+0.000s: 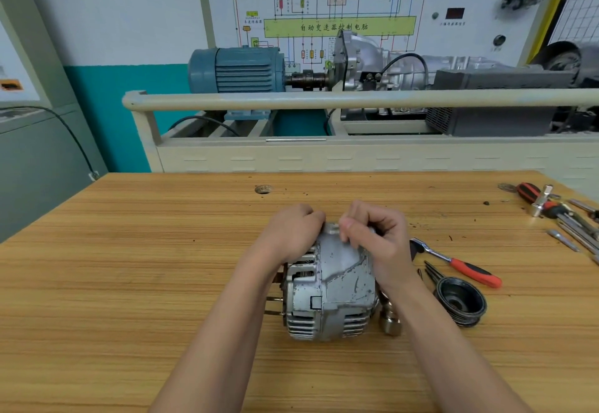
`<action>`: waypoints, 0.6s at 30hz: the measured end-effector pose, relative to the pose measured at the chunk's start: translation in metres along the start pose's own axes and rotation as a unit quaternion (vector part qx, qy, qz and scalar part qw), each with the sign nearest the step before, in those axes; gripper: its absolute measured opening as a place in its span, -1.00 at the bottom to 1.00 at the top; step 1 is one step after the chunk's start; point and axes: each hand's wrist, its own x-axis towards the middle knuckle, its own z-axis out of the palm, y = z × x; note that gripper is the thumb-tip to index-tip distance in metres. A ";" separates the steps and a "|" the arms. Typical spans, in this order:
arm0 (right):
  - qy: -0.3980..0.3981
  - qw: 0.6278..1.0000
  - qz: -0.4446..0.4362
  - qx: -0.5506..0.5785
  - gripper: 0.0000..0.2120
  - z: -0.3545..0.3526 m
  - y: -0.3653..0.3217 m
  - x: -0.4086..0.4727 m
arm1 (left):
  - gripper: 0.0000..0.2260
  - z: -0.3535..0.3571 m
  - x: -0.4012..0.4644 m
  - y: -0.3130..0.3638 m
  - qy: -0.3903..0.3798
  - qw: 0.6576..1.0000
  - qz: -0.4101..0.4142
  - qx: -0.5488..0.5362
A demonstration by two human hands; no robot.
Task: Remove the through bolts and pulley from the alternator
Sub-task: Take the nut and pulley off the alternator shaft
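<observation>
**Head view: alternator lying on its side under both hands**

Head camera looks down on the alternator (330, 286), which lies on its side in the middle of a wooden tabletop (129, 283). Its silver housing is scuffed, with slotted vents at both ends and studs sticking out on the left. The left hand (291, 234) curls over the far left end in a clenched grip on the housing. The right hand (376, 237) has its fingers curled at the top far edge, pinching something small that cannot be made out. Just right of the alternator lies a socket (390, 320), then the black pulley (460, 300) and a red-handled ratchet (460, 266). More tools (557, 211) lie at the far right edge. Behind the tabletop stands a training rig with a blue motor (236, 70) and a wiring diagram (327, 7).
</observation>
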 end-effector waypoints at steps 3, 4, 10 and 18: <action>-0.005 0.999 0.014 0.029 -0.70 0.000 -0.001 0.002 | -0.73 0.000 -0.008 -0.005 0.013 0.994 -0.004 -0.113; -0.005 0.999 0.017 0.038 -0.70 0.000 -0.002 0.002 | -0.70 0.000 -0.010 -0.005 0.021 0.991 -0.003 -0.135; 0.055 0.997 0.012 0.050 -0.67 0.001 -0.003 -0.001 | -0.60 0.004 -0.013 -0.007 0.075 0.993 0.028 -0.086; 0.107 0.992 0.010 0.059 -0.63 0.003 -0.004 -0.007 | -0.66 0.006 -0.013 -0.012 0.103 0.992 0.037 -0.067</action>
